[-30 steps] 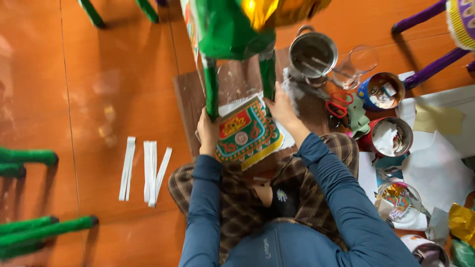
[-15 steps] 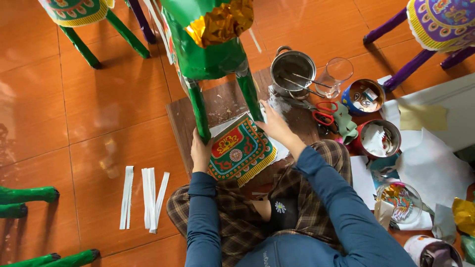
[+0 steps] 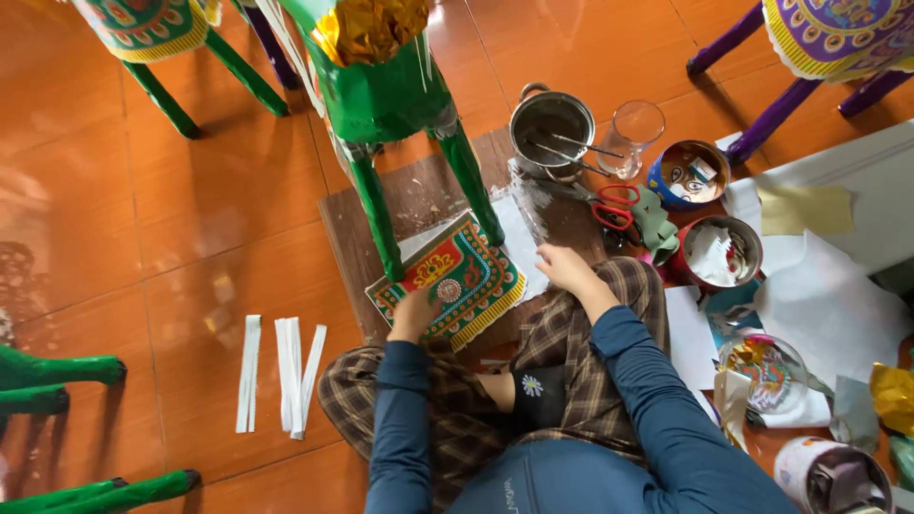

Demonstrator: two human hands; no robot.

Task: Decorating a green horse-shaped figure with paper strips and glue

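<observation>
Orange floor tiles [image 3: 143, 238] spread under us, and we sit cross-legged on them in checked trousers [image 3: 571, 381] and blue sleeves. Before our knees lies a brown board [image 3: 419, 195], and on it stands a green paper animal figure [image 3: 390, 95] with gold foil at its top; two of its legs come down right at the far edge of the patterned paper panel [image 3: 452, 281], so they crowd the space above it.

That panel, green, red and yellow with a fringed border, lies tilted on the board over a white sheet [image 3: 519, 243]. Our left hand [image 3: 414, 312] pinches its near left edge, thumb on top. Our right hand [image 3: 564, 266] rests just beside its right corner, fingers loosely curled and open, holding nothing that we can see.

To the right, close to our right hand, stand a metal pot [image 3: 550, 124] with sticks in it, a clear glass [image 3: 636, 128], red-handled scissors [image 3: 614, 205], a blue tin [image 3: 687, 171] and a red tin [image 3: 719, 252] of scraps. Further right lie white paper sheets [image 3: 828, 295] and a clear bowl [image 3: 766, 371] of coloured bits.

On the floor to our left, well apart from the panel, lie white paper strips [image 3: 281, 371]. More green legs [image 3: 57, 371] show at the left edge, and purple legs [image 3: 762, 124] at top right.
</observation>
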